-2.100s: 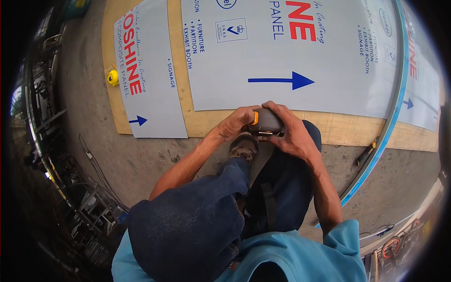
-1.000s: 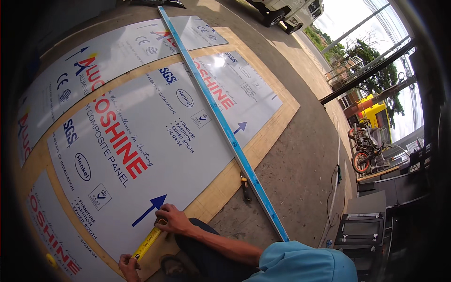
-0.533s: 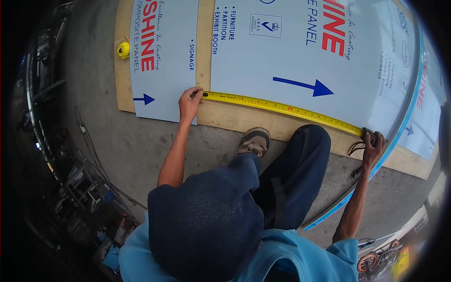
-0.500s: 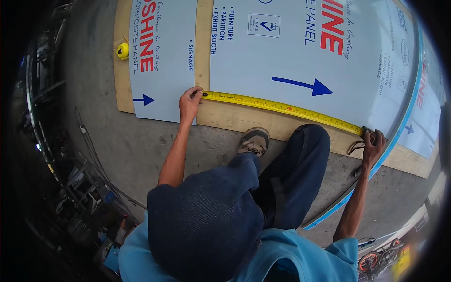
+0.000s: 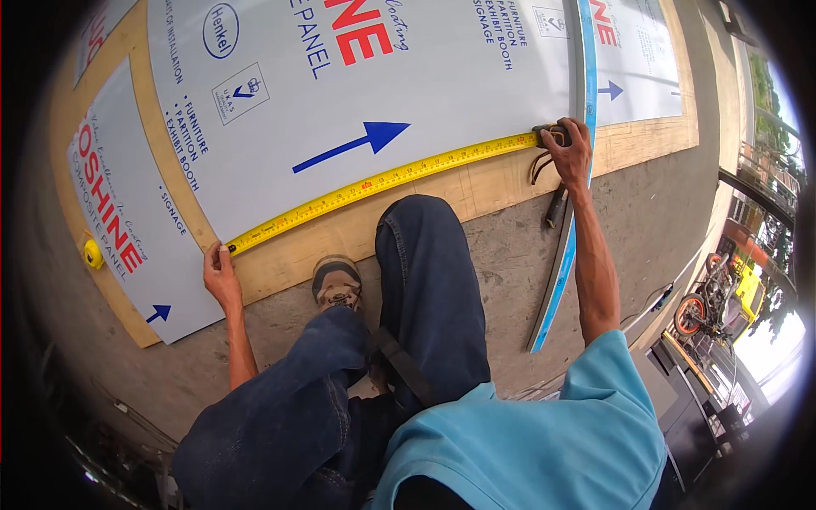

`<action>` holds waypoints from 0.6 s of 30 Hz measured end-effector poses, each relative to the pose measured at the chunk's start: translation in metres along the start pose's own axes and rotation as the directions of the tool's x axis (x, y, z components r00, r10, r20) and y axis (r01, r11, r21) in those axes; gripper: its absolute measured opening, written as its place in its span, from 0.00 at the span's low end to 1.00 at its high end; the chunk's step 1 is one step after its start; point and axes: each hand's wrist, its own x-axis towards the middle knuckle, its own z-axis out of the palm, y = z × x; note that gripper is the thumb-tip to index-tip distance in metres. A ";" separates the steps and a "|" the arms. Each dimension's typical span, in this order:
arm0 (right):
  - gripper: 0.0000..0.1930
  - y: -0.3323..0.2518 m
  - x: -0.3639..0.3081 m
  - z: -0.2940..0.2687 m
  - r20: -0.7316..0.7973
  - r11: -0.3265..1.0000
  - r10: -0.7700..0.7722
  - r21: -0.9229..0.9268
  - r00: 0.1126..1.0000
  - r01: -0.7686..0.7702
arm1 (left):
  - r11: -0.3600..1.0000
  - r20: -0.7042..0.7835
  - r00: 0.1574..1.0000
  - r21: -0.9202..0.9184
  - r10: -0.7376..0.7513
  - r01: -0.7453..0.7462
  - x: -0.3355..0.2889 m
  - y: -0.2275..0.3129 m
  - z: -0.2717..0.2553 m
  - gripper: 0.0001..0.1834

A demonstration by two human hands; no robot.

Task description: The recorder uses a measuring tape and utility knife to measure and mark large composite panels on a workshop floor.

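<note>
A yellow tape measure blade (image 5: 374,186) is pulled out along the near edge of a large white composite panel (image 5: 476,102). My left hand (image 5: 221,277) pinches the blade's end at the panel's left corner. At the other end, my right hand (image 5: 571,155) grips the dark tape measure case (image 5: 553,136), and a dark wrist cord (image 5: 539,164) hangs from it. Just beyond that hand a long blue and silver straight bar (image 5: 586,68) crosses the panel and runs down past its near edge. The blade lies close to the panel's surface.
Plywood (image 5: 442,183) shows beneath the panels. A narrower white panel (image 5: 127,221) lies left, with a second yellow tape measure (image 5: 93,253) beside it. A dark-handled tool (image 5: 556,206) rests on the concrete floor (image 5: 510,255) near the bar. A motorcycle (image 5: 701,310) stands far right.
My view has swung toward the right, so the panels and tape appear shifted left and tilted. Both hands keep their hold on the tape's two ends.
</note>
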 end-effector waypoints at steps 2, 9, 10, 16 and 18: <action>0.21 0.021 0.002 -0.012 -0.075 0.990 0.002 -0.141 0.997 -0.012 | 1.000 -0.025 1.000 0.023 0.004 -0.003 0.000 0.005 0.008 0.21; 0.30 0.018 0.000 -0.002 0.044 0.976 0.047 -0.215 0.998 -0.036 | 0.759 -0.009 0.870 0.492 0.494 -0.426 -0.027 0.049 0.041 0.19; 0.32 0.015 -0.001 0.001 0.058 0.973 0.061 -0.225 0.996 -0.046 | 0.745 0.105 0.860 0.456 0.499 -0.488 -0.031 0.056 0.049 0.19; 0.38 0.014 0.001 -0.001 0.137 0.980 0.096 -0.189 0.986 -0.069 | 0.677 0.240 0.768 0.367 0.595 -0.639 -0.053 0.077 0.088 0.19; 0.38 0.018 0.003 -0.005 0.164 0.982 0.102 -0.176 0.981 -0.073 | 0.657 0.245 0.747 0.361 0.618 -0.662 -0.054 0.075 0.089 0.19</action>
